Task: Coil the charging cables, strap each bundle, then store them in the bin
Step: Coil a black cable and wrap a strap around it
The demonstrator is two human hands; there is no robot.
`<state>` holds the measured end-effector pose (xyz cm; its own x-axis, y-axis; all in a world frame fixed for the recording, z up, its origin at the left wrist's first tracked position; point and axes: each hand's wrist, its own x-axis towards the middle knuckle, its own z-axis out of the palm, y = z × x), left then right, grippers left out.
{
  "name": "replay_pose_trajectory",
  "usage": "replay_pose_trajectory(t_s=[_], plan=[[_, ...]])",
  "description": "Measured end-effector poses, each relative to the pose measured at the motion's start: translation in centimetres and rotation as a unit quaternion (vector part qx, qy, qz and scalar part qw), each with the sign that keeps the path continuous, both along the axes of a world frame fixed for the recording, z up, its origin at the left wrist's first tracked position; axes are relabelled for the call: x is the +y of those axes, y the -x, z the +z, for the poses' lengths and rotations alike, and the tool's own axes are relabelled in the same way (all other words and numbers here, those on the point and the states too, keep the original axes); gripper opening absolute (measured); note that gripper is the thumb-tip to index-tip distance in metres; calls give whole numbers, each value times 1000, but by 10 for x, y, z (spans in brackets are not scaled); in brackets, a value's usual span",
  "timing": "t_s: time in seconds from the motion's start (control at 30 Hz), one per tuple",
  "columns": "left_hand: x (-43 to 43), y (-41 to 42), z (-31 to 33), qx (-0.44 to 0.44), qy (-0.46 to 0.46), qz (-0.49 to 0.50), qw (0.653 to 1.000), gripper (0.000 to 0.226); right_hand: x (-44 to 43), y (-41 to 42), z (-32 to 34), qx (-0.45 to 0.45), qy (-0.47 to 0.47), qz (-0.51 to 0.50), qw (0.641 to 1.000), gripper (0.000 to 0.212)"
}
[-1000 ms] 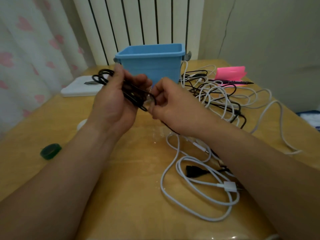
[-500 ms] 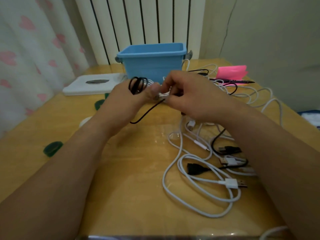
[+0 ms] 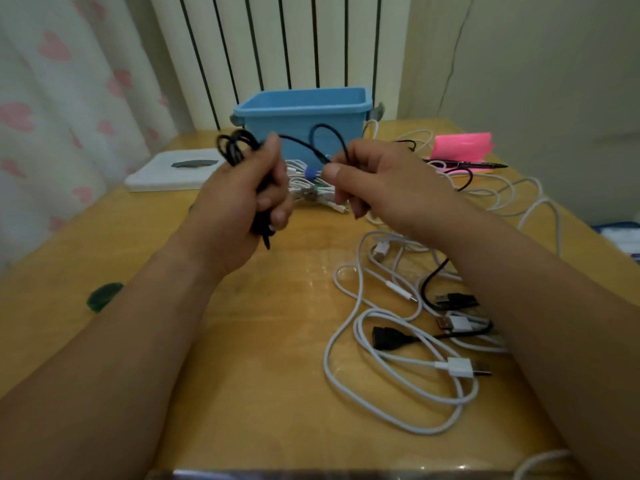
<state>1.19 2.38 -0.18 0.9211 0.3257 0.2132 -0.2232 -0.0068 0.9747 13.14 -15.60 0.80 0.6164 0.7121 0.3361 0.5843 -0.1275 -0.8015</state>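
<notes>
Loose white cables [image 3: 381,368] lay tangled near right edge of tabletop [image 3: 242,375]. Above its middle, L hand [image 3: 239,199] gripped a thin black cable [image 3: 235,147] coiled into loops; R hand [image 3: 381,181] pinched its free end. Blue bin [image 3: 301,116] stood at far edge.

Blue bin [image 3: 301,114], black coil [image 3: 232,150], white cables [image 3: 459,368], pink notepad [image 3: 462,147], white curtain [image 3: 69,98] with pink hearts.

Black cable [image 3: 239,150] coiled, held above table; white cables [image 3: 391,348] loose; blue bin [image 3: 304,116] upright.
</notes>
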Motion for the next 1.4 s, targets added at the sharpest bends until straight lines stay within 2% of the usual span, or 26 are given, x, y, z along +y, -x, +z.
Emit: replay_pose_trajectory(t_s=[0.13,0.2,0.33,0.47,0.57,0.73,0.83,0.97,1.07,1.23,1.4], plan=[[-2,-6,-6,-29,-17,50,998,39,3,4,-5,-4,21,-3,1000,22],[-7,-9,-9,-34,-30,55,997,46,6,10,-7,4,42,23,999,25],[-12,-12,-12,-38,-17,70,997,41,14,21,-14,39,65,77,994,34],[-11,-11,-13,-32,2,97,995,43,16,21,-14,108,2,56,993,40],[-11,-11,-12,-28,-2,109,994,38,16,18,-13,115,-31,25,993,38],[-12,-8,-9,-63,-21,111,992,32,15,18,-14,106,47,50,992,40],[-10,-7,-8,-82,-8,122,989,32,17,18,-15,155,43,38,986,42],[-5,-6,-4,-75,79,117,987,28,14,7,-11,251,-34,-21,967,41],[-9,-7,-4,-42,101,76,991,25,10,0,-12,206,-60,-64,975,40],[-21,-8,-9,14,54,13,998,27,16,8,-11,94,-80,-108,986,34],[-25,-10,-13,62,-30,-1,998,30,16,13,-4,90,-115,-81,986,22]])
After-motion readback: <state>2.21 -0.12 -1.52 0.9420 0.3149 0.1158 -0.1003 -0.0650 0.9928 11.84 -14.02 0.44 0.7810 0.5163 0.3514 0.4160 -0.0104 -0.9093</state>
